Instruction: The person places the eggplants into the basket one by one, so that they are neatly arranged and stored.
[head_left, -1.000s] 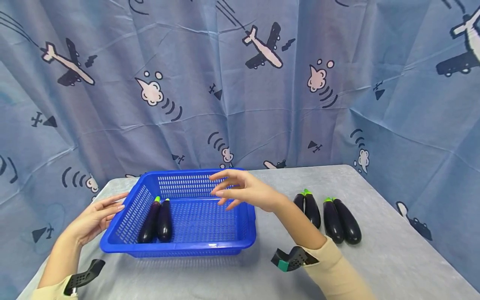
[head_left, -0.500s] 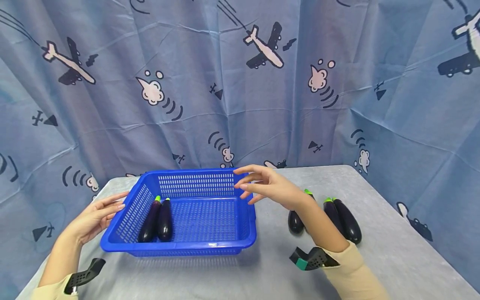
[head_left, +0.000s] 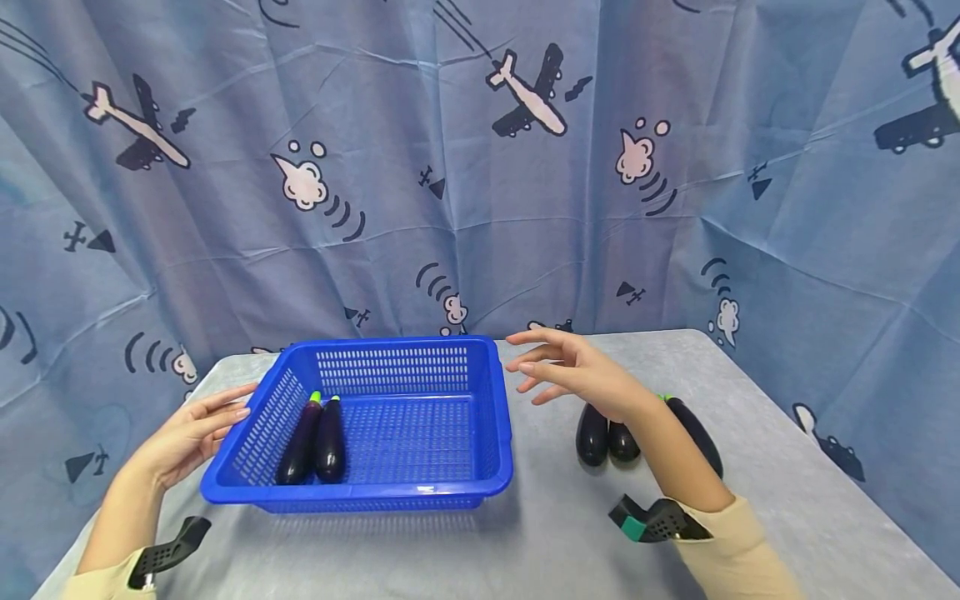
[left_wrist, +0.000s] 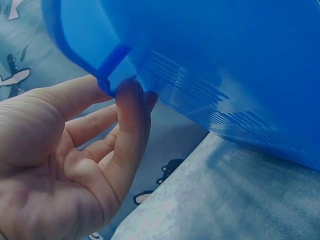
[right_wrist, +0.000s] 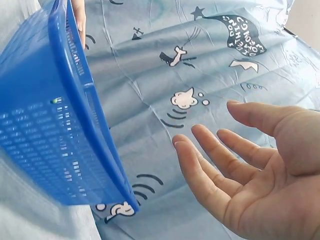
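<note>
A blue slotted basket [head_left: 495,417] stands on the grey table and holds two dark eggplants [head_left: 317,440] side by side at its left. My left hand [head_left: 197,429] rests with straight fingers against the basket's left rim [left_wrist: 107,75]. My right hand [head_left: 570,371] hovers open and empty just right of the basket, above several more eggplants [head_left: 592,433] lying on the table; my forearm hides part of them. In the right wrist view the right hand's fingers [right_wrist: 210,160] are spread, with the basket wall [right_wrist: 75,100] to their left.
The grey table [head_left: 540,533] ends at a blue curtain printed with airplanes [head_left: 480,167] that closes off the back and both sides. One eggplant [head_left: 701,437] lies furthest right, near the table's right edge. Black clip mounts sit at both wrists.
My right hand has moved right, from over the basket's middle to beyond its right rim and above the loose eggplants. The left hand and the basket have stayed put.
</note>
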